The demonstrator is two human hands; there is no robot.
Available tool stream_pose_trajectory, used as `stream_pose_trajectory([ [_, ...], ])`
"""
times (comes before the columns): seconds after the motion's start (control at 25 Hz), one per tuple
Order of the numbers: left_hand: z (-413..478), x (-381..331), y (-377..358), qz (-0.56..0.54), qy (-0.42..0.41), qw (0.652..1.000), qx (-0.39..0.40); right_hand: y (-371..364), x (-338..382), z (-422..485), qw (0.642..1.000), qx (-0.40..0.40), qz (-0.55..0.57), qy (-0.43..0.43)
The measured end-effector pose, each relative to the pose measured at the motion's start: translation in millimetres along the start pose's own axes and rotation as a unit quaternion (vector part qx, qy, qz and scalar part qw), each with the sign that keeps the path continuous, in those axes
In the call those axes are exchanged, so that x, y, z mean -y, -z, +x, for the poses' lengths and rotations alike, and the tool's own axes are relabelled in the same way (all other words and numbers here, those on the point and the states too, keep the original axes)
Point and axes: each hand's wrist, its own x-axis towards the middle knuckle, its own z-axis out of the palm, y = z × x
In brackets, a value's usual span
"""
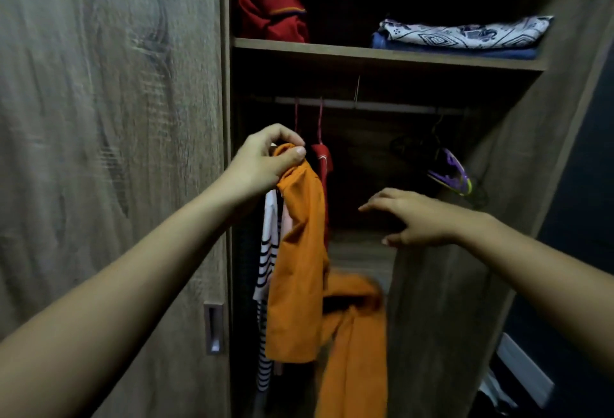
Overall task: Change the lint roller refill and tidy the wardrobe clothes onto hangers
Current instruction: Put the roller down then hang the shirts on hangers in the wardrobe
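Note:
My left hand (265, 162) pinches the top of an orange garment (299, 251) that hangs down in the open wardrobe, just below the rail (365, 106). A lower part of the orange cloth (355, 334) is blurred. My right hand (412, 218) hovers open to the right of it, fingers spread, holding nothing. Behind the orange garment hang a striped black-and-white top (267, 261) and a red garment (324, 165) on red hangers (320, 118). No lint roller is in view.
Red clothes (270, 10) and a folded patterned stack (461, 35) lie on the upper shelf (382, 55). A dark hanger with a purple item (452, 173) hangs at the right. The shut door (109, 152) is left, the open door (448, 318) right.

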Motion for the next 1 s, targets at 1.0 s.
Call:
stream_pose_trajectory([
  [1.0,-28,-12,3,0.193,-0.026,0.981,0.014,15,60,16,0.858,-0.244,0.451,-0.030],
])
